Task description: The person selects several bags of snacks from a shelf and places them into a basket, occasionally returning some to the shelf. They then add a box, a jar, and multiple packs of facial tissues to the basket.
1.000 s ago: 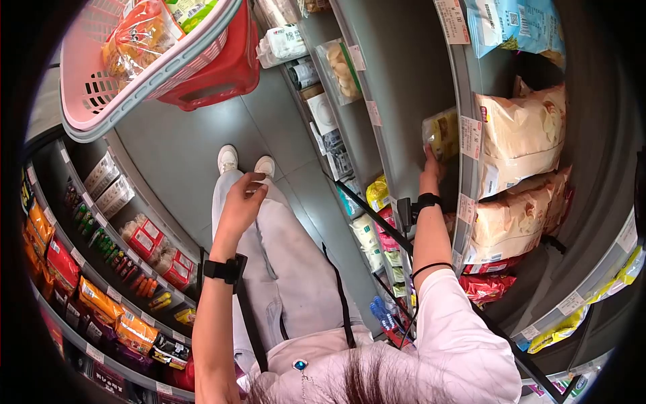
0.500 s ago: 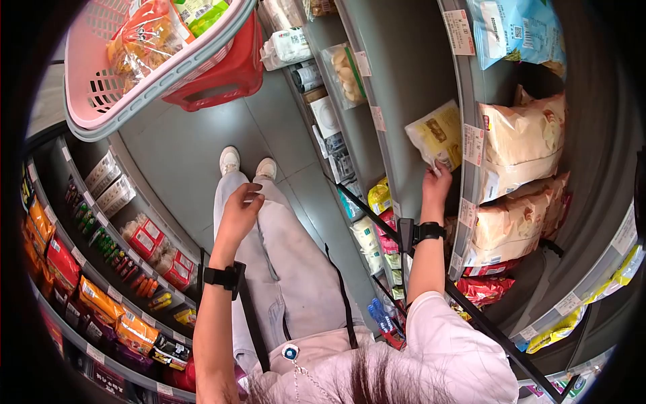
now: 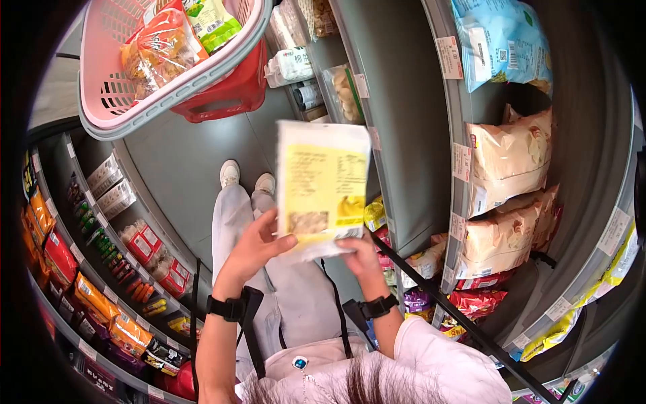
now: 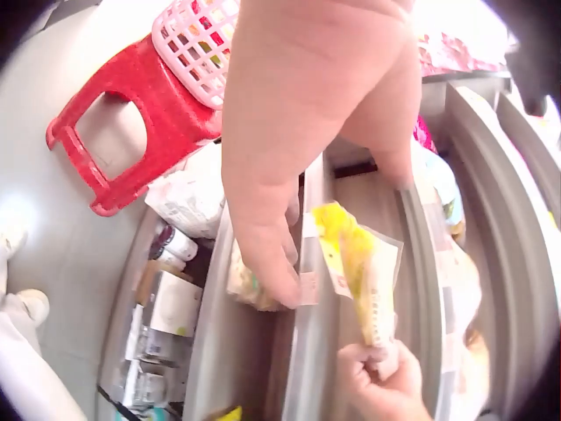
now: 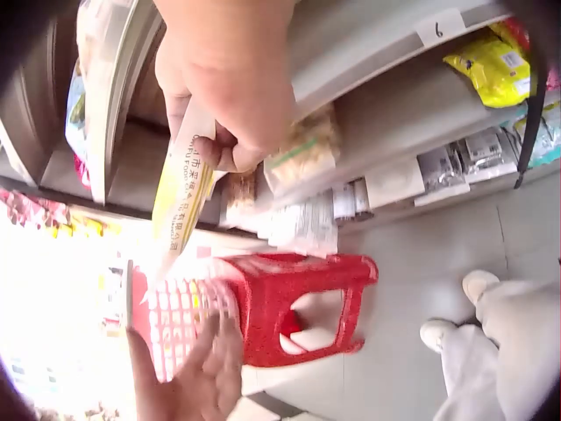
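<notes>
A flat yellow-and-white food packet (image 3: 323, 182) is held up in front of my body, its printed side facing the head camera. My right hand (image 3: 365, 257) pinches its lower right edge between thumb and fingers, as the right wrist view also shows with the packet (image 5: 181, 189) nearly edge-on. My left hand (image 3: 256, 246) is at the packet's lower left, overlapping it in the head view. In the right wrist view that left hand (image 5: 197, 377) has its fingers spread, apart from the packet, with nothing in them.
A pink basket (image 3: 101, 124) with bagged food in it sits on a red stool (image 3: 225, 101) ahead on the left. Shelves with large beige bags (image 3: 508, 161) and a blue bag (image 3: 505, 47) rise on the right. Snack shelves (image 3: 108, 286) line the left side.
My right hand has lifted the packet off the right-hand shelf and brought it left, in front of my body. My left hand has moved slightly right and down, to the packet's side.
</notes>
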### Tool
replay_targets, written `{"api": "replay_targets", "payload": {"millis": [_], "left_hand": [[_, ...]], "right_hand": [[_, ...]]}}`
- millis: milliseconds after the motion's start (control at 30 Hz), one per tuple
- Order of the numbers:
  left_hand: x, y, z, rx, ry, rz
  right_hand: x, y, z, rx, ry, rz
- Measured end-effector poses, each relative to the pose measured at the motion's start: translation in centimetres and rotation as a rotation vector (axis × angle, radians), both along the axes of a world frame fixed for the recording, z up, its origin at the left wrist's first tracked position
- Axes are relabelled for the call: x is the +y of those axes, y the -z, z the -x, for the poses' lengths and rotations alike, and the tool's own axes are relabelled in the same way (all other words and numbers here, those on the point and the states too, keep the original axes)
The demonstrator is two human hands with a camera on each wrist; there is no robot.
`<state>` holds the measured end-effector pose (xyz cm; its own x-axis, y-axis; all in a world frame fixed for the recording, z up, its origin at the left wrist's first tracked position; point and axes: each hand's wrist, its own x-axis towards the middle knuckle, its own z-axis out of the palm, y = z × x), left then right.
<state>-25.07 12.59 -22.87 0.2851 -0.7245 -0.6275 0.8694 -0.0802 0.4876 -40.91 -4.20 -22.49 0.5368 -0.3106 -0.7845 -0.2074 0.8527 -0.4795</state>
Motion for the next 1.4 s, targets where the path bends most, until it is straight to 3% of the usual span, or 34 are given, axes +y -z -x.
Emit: {"api": "replay_targets", "payload": {"millis": [67, 167, 267, 400, 567, 667, 733, 767, 800, 833, 933, 1067, 1167, 1267, 1333, 1400], "left_hand": [[0.9, -1.2, -0.4, -0.041, 0.041, -0.137], [3.1, -2.0, -1.3, -0.049, -0.042, -0.199], [4.9, -2.8, -2.9, -0.19, 0.003, -0.172], [5.5, -6.2, -7.4, -0.55, -0.054, -0.266], [4.7, -9.8, -15.2, -0.763, -0.426, -0.332], [4.7, -7.7, -19.5, -1.03, -0.494, -0.425], [4.7, -6.0, -21.4, -1.147, -0.512, -0.524], [5.4, -5.2, -21.7, -1.379, -0.393, -0.785], [6.2, -5.4, -21.8, -1.384, -0.334, -0.801], [7.0, -5.6, -21.4, -1.389, -0.272, -0.814], [8.7, -5.5, -19.1, -1.243, -0.266, -0.76], [10.8, -5.4, -15.7, -1.251, -0.089, -0.828], [12.1, -4.1, -13.6, -0.908, -0.231, -0.716], [11.8, -5.2, -15.1, -0.813, -0.234, -0.78], [11.8, -5.4, -17.1, -0.869, -0.225, -0.799], [11.6, -4.8, -20.0, -0.994, -0.211, -0.787]], "right_hand": [[2.3, -0.3, -0.8, -0.005, -0.277, 0.032], [3.7, -0.3, -2.2, -0.033, -0.403, 0.049], [4.4, 0.6, -3.3, -0.052, -0.351, 0.021], [4.2, -2.4, -10.5, -0.213, -0.403, 0.265], [3.4, -5.7, -23.2, -0.347, -0.481, 0.494], [4.4, -5.7, -29.2, -0.387, -0.341, 0.671], [4.7, -5.6, -29.8, -0.325, -0.369, 0.906], [4.4, -4.8, -29.3, -0.283, -0.391, 1.045], [4.0, -3.9, -28.5, -0.235, -0.412, 1.184], [3.8, -3.3, -27.3, -0.229, -0.395, 1.149], [3.4, -1.7, -22.9, -0.105, -0.401, 0.742], [4.2, 0.6, -17.5, 0.06, -0.484, 0.63], [4.8, 0.9, -16.3, 0.128, -0.527, 0.62], [4.1, -1.9, -21.0, 0.158, -0.352, 0.887], [2.5, -3.0, -25.7, 0.172, -0.455, 1.278], [1.4, -3.6, -30.3, 0.169, -0.566, 1.45]]}}
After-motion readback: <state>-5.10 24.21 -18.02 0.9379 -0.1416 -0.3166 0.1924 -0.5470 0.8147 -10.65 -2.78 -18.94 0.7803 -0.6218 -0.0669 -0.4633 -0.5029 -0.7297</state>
